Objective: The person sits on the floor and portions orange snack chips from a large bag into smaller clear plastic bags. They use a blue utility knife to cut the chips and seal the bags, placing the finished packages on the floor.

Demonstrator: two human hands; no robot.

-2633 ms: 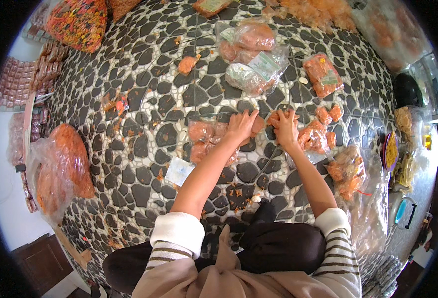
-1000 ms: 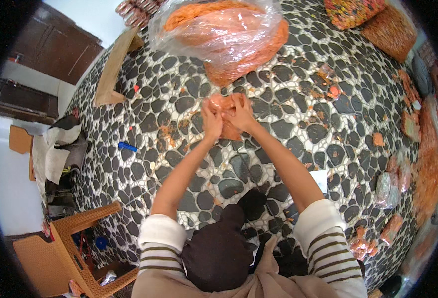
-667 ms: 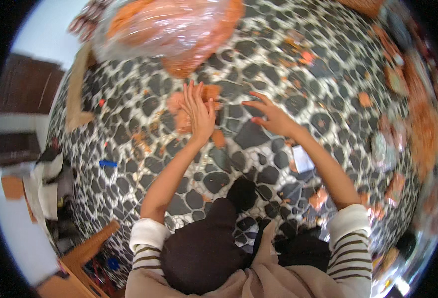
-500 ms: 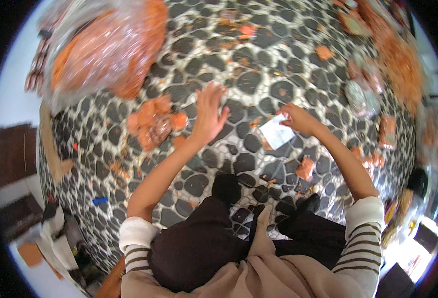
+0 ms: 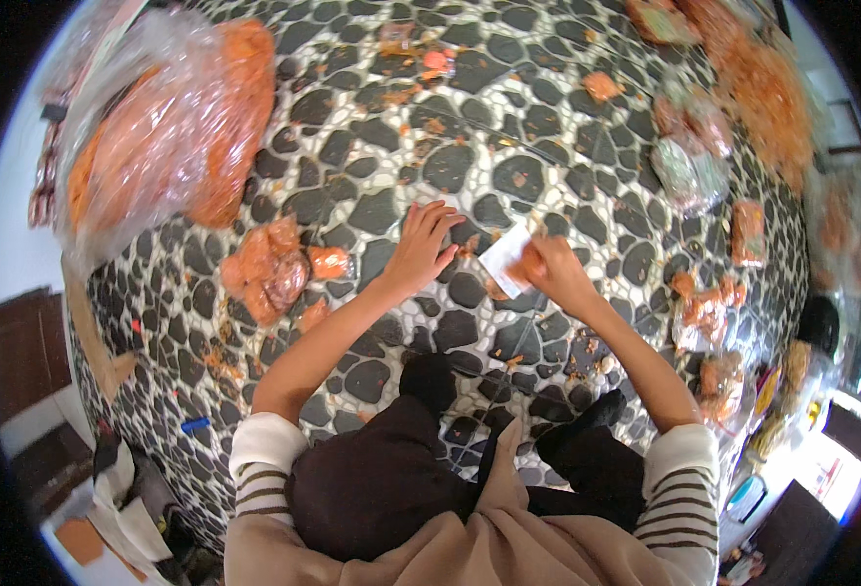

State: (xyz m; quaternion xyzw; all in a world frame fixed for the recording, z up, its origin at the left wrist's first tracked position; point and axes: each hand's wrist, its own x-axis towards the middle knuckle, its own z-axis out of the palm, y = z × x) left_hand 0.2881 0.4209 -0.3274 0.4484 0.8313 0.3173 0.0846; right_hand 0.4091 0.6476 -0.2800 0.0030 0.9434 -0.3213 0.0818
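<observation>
Just between the hands (image 5: pixel 419 251) (image 5: pixel 555 277) lies a white slip (image 5: pixel 499 254).

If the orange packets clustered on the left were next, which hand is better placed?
Probably the left hand: it looks empty and is nearer the orange packets. The right hand is farther across, at the white sheet.
</observation>
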